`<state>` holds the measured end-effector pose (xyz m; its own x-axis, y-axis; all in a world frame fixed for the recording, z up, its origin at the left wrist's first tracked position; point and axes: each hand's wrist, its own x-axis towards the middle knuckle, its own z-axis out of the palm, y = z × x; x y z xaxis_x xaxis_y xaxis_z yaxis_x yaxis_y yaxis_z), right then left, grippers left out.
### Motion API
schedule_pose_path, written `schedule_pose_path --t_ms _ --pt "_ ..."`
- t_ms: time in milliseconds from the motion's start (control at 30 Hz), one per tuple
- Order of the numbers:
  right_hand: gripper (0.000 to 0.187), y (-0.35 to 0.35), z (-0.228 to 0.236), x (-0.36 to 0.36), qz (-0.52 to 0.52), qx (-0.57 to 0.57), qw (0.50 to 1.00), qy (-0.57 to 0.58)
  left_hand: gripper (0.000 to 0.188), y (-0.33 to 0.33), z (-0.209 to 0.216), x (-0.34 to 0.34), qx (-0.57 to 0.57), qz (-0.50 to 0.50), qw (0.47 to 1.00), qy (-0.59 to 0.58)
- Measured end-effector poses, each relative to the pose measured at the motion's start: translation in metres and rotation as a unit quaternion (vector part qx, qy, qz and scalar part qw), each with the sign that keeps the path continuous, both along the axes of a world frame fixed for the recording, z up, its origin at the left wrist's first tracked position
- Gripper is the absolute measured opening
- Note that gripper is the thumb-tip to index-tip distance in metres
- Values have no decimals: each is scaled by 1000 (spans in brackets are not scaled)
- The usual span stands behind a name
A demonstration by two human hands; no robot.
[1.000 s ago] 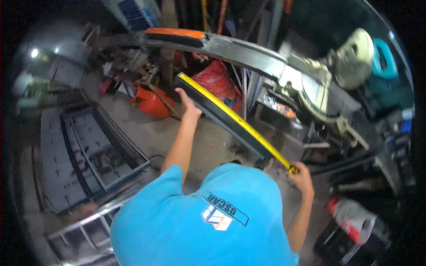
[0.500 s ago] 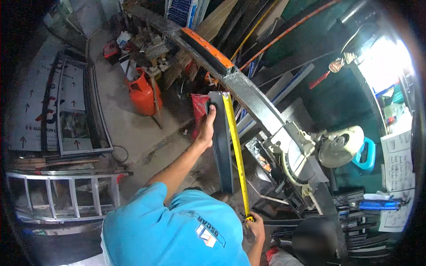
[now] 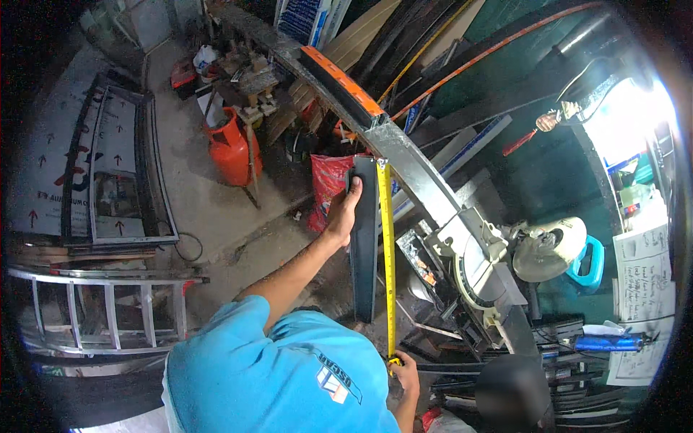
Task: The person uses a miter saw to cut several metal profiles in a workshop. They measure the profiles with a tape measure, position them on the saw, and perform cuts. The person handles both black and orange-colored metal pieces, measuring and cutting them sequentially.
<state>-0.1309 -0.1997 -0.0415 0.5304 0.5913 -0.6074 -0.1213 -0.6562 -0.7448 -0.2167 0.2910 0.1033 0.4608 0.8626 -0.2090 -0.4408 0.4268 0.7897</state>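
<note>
**Long dark-grey metal profile [image 3: 366, 252] just beside extended yellow tape blade [image 3: 388, 267]**

The left hand [image 3: 341, 216] has its grip pinching the profile's upper end; the right hand's [image 3: 407, 374] grip clasps the black-and-yellow tape case [image 3: 394, 361] at the blade's lower end.

On our left we see a silver ladder [image 3: 147, 314] and, above it in view, a metal frame [image 3: 135, 240] against a pale sheet [image 3: 43, 155] marked with red arrows. An orange gas cylinder [image 3: 231, 155] stands on the floor [image 3: 186, 169], near a red bag [image 3: 327, 186]. A long metal surface [image 3: 415, 162] carries an orange-topped strip [image 3: 343, 81] and a mitre saw [image 3: 548, 249]. To our right we find a turquoise handle [image 3: 596, 261], handwritten papers [image 3: 644, 278] and a blue tube [image 3: 608, 343].
</note>
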Motion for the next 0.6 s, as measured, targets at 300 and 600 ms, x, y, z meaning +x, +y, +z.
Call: schedule_pose_path --t_ms 300,600 --pt "63 16 24 -14 -44 67 996 42 80 10 -28 9 -39 -78 996 26" --pt "66 43 36 -11 -79 63 994 40 80 5 -39 18 -28 -78 996 22"
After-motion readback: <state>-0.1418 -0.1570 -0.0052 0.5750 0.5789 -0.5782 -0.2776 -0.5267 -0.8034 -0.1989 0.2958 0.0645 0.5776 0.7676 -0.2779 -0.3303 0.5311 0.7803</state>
